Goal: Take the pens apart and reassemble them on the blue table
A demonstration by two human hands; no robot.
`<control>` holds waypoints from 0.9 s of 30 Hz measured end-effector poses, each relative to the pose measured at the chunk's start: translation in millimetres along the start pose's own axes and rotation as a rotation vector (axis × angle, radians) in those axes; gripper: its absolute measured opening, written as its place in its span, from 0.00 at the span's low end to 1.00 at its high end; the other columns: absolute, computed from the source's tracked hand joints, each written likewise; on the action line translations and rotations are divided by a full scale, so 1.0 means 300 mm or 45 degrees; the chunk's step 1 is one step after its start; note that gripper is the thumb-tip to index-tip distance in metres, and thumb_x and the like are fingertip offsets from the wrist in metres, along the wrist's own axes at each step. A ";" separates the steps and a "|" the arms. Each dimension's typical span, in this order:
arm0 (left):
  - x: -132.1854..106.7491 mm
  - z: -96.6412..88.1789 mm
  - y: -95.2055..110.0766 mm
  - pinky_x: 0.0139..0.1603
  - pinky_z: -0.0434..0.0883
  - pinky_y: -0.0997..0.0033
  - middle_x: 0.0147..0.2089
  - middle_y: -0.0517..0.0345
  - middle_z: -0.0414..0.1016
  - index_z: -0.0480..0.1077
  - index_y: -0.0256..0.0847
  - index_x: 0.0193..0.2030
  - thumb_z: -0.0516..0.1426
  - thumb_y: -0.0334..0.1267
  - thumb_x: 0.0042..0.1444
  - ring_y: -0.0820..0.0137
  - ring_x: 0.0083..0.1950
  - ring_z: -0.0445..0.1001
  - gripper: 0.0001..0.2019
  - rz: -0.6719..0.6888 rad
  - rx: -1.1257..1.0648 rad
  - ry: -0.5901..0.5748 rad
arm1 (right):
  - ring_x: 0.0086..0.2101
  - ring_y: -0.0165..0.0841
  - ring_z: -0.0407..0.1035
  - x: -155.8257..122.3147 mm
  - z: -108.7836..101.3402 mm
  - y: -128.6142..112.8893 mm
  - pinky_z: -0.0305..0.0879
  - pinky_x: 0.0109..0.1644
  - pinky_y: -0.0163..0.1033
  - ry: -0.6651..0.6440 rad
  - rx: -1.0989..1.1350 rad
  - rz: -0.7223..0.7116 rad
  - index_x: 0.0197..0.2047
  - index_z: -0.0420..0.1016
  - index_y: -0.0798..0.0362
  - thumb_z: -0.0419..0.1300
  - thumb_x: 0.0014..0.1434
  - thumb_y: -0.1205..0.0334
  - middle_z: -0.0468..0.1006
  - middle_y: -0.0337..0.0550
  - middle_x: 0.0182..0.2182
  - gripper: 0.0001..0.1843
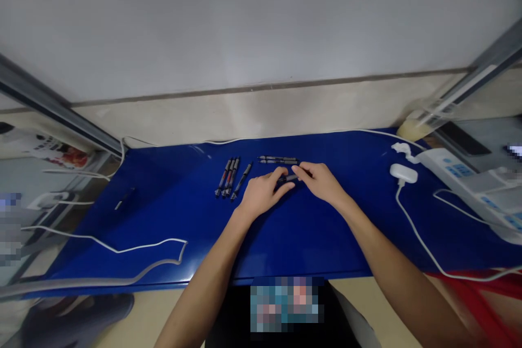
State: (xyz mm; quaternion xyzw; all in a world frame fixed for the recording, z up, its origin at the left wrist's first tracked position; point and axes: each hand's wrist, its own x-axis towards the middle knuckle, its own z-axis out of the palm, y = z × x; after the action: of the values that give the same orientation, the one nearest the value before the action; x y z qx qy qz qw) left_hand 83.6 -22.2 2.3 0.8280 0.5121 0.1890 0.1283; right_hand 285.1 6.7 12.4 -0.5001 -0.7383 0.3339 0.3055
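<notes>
Both of my hands meet over the middle of the blue table, around a dark pen lying roughly crosswise. My left hand curls its fingers over the pen's left end, the thumb lower down. At the other end, my right hand pinches the pen between thumb and fingers, hiding its tip. Just left of my left hand, several pens lie slanted side by side, some with red markings. Beyond my hands, two more pens rest parallel to the wall.
A small dark stick-like item lies at the table's left. White cables run across the left side. On the right are a white charger with its cord, a white power strip and a container of yellowish contents.
</notes>
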 end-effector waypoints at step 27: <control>0.002 0.008 0.010 0.30 0.61 0.71 0.34 0.58 0.78 0.69 0.47 0.51 0.38 0.53 0.72 0.63 0.33 0.78 0.23 -0.031 0.064 -0.070 | 0.23 0.28 0.61 -0.013 -0.008 -0.038 0.53 0.28 0.36 -0.109 0.072 -0.105 0.36 0.74 0.51 0.57 0.66 0.49 0.71 0.36 0.25 0.15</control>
State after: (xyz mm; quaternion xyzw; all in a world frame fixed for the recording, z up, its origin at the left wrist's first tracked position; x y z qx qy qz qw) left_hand 87.4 -23.1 1.4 0.8296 0.5229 0.1519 0.1239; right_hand 282.1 0.3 22.6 -0.4455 -0.7610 0.3628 0.3012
